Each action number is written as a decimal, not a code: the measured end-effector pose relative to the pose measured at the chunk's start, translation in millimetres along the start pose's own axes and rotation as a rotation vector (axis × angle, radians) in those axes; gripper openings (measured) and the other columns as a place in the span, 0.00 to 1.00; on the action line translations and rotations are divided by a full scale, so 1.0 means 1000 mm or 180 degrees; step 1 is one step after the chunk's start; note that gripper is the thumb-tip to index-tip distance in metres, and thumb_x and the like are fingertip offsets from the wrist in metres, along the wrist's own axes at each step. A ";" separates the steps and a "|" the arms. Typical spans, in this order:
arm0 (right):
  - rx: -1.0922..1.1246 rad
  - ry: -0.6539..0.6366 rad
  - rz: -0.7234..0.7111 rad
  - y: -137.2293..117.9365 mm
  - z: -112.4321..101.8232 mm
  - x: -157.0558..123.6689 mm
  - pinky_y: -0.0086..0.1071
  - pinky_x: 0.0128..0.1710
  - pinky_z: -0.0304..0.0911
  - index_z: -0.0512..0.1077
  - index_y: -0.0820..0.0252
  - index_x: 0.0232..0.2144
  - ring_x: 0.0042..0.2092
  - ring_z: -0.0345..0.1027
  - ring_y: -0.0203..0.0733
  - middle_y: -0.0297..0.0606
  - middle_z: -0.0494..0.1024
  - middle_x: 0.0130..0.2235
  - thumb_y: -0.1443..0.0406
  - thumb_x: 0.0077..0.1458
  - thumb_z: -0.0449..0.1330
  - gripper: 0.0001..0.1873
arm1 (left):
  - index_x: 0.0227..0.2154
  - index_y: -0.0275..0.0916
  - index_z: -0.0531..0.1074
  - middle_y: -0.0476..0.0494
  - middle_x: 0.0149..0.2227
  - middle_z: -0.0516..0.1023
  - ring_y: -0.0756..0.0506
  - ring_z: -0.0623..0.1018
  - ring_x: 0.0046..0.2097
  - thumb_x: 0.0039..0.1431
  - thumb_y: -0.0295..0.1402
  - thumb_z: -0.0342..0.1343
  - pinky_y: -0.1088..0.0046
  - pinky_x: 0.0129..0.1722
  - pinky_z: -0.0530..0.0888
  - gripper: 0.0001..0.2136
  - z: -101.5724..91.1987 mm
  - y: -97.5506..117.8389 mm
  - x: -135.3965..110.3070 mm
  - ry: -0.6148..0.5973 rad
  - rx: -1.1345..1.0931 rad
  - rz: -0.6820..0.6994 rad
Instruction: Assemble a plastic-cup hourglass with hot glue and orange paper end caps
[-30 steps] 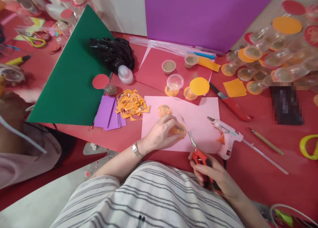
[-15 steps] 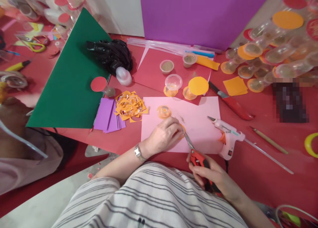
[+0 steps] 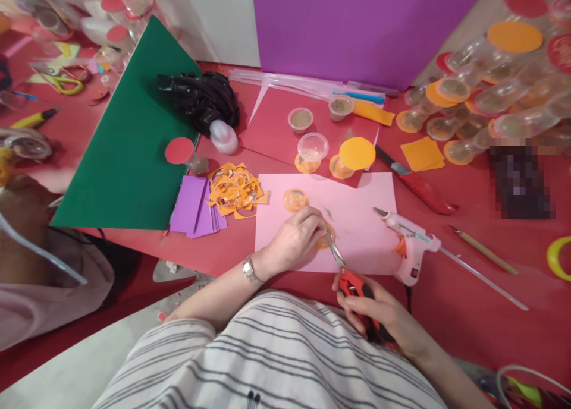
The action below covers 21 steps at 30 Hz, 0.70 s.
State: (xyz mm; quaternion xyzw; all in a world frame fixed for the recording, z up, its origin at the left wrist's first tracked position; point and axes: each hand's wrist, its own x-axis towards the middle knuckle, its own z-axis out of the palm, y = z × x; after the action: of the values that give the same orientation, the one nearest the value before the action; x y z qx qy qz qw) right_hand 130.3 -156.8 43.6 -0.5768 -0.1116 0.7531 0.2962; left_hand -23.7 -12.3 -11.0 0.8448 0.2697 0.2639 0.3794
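My right hand (image 3: 375, 311) is closed round red-handled snips (image 3: 352, 281), whose narrow metal blades point up and left. The blade tips lie at a round orange-edged piece (image 3: 331, 236), partly hidden behind my left hand (image 3: 301, 233). My left fingers are pinched on that piece, low over the pink sheet (image 3: 366, 198). Just beyond my left hand sits a clear plastic cup on an orange disc (image 3: 295, 199). Farther back are another clear cup (image 3: 312, 147) and a piece with a flat orange round top (image 3: 357, 153).
A glue gun (image 3: 413, 248) with a long glue stick, a wooden-handled tool (image 3: 484, 249) and a red cutter (image 3: 430, 195) lie right. Orange scraps (image 3: 236, 189), purple cards (image 3: 191, 207) and a green board (image 3: 120, 153) are left. Bottle-like pieces (image 3: 495, 94) are stacked back right. Another person's arm (image 3: 27, 219) is far left.
The snips' blades have shifted slightly up and left, and more of the orange-edged piece shows beside my left fingers. The whole view has moved a little.
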 end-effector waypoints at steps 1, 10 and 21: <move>0.0009 -0.0014 -0.0015 0.000 0.000 0.001 0.27 0.23 0.52 0.68 0.59 0.37 0.19 0.55 0.29 0.25 0.65 0.22 0.55 0.47 0.65 0.18 | 0.33 0.38 0.66 0.40 0.41 0.73 0.47 0.77 0.42 0.69 0.28 0.45 0.70 0.44 0.77 0.08 0.000 0.000 0.000 -0.0011 -0.0068 -0.0048; 0.0046 -0.0161 -0.0067 0.005 -0.005 0.007 0.26 0.20 0.52 0.68 0.59 0.38 0.18 0.56 0.29 0.25 0.65 0.23 0.55 0.48 0.64 0.18 | 0.32 0.40 0.63 0.42 0.38 0.72 0.48 0.74 0.40 0.67 0.27 0.46 0.69 0.43 0.75 0.07 0.002 -0.005 -0.004 0.0113 -0.0433 -0.0234; 0.0170 -0.0305 0.0007 0.005 -0.009 0.009 0.25 0.19 0.53 0.66 0.58 0.39 0.19 0.55 0.28 0.25 0.66 0.23 0.55 0.47 0.66 0.20 | 0.34 0.40 0.67 0.48 0.34 0.76 0.50 0.76 0.35 0.64 0.25 0.50 0.76 0.37 0.73 0.05 -0.078 0.000 -0.009 0.1058 0.1238 -0.0440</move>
State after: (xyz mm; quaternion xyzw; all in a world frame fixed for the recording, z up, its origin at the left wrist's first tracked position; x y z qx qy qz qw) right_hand 135.5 -157.6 31.2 -0.5321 -0.1048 0.7828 0.3051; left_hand -81.1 20.6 31.2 0.8264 0.4311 0.3157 0.1776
